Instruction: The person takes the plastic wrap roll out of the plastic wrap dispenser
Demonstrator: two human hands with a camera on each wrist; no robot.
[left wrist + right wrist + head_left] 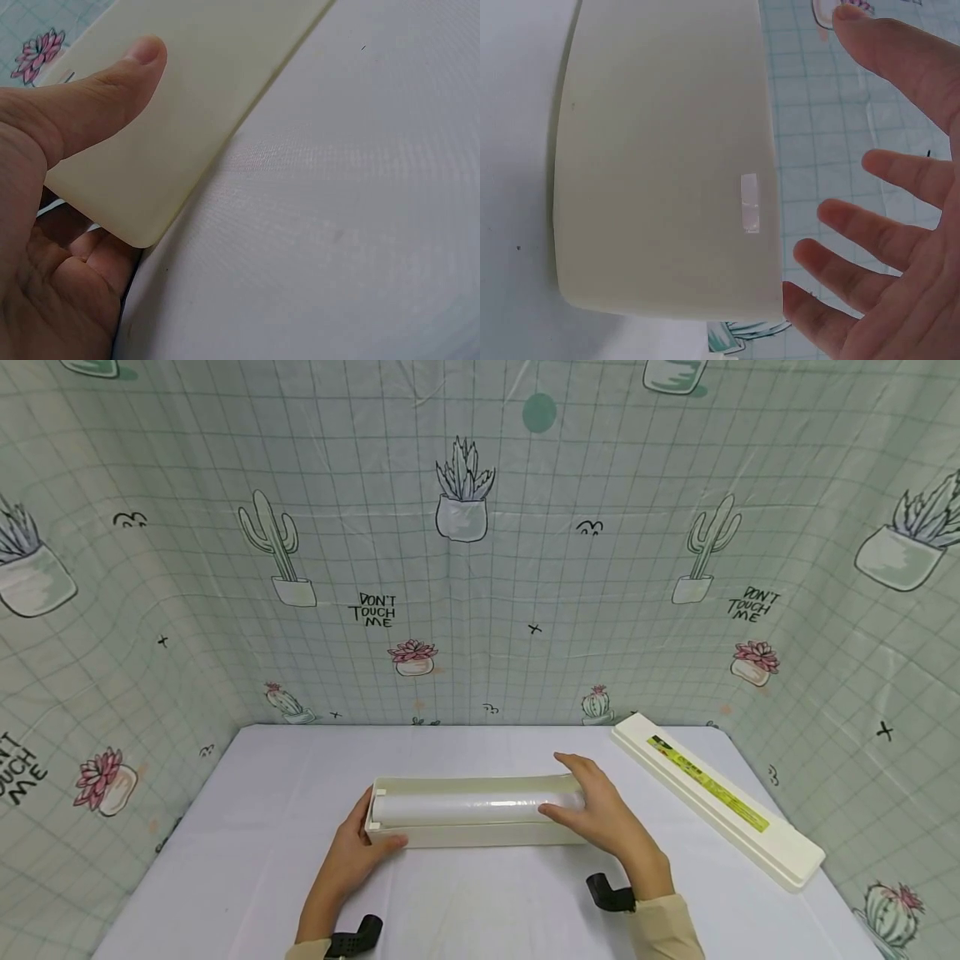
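Note:
A long cream cling film box [480, 837] lies crosswise on the table, its top off and a shiny roll of clear film [457, 807] inside. My left hand [356, 850] grips the box's left end. In the left wrist view its thumb [124, 86] presses on the front wall, with the fingers bent beneath the end. My right hand [609, 817] hovers over the right end with its fingers spread. In the right wrist view those fingers [847, 217] are straight and hold nothing; the little finger is close to the box's edge, and I cannot tell if it touches.
A long cream lid [787, 853] with a yellow-green label [708, 783] lies slantwise on the right of the white table [247, 860]. Cloth with printed cacti [465, 685] hangs around the back and sides. A small clear piece of tape [750, 203] is on the box wall.

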